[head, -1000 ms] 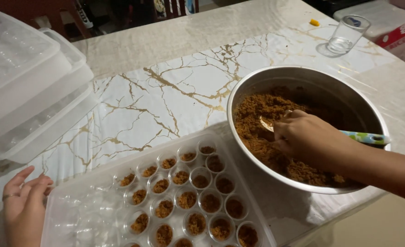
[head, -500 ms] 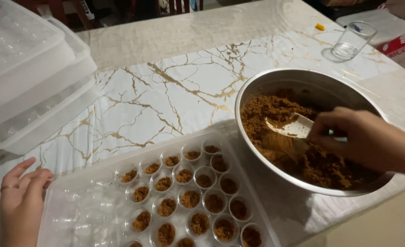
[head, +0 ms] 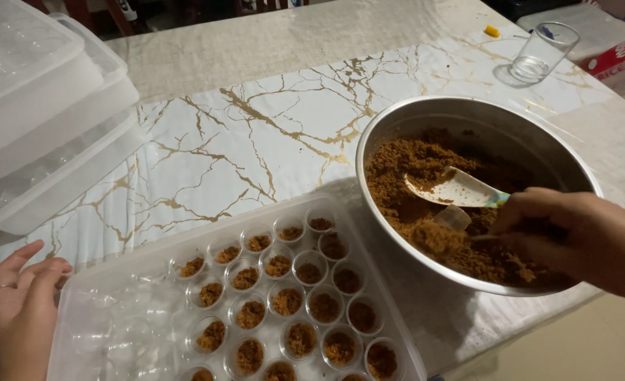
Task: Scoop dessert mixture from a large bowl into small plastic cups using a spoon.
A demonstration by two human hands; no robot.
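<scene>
Your right hand (head: 580,236) pinches a small scoop (head: 443,231) heaped with brown crumbs inside the steel bowl (head: 397,127); your left hand (head: 19,303) rests spread on the desk (head: 256,134), touching the clear tray (head: 115,331). The tray's small cups (head: 284,300) lie left of the scoop, nearer your right hand. A white spoon (head: 457,189) lies in the crumbs.

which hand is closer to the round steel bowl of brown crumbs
Right. The right hand reaches over the round steel bowl, holding a small spoon. The left hand rests far off, beside the clear plastic tray.
</scene>
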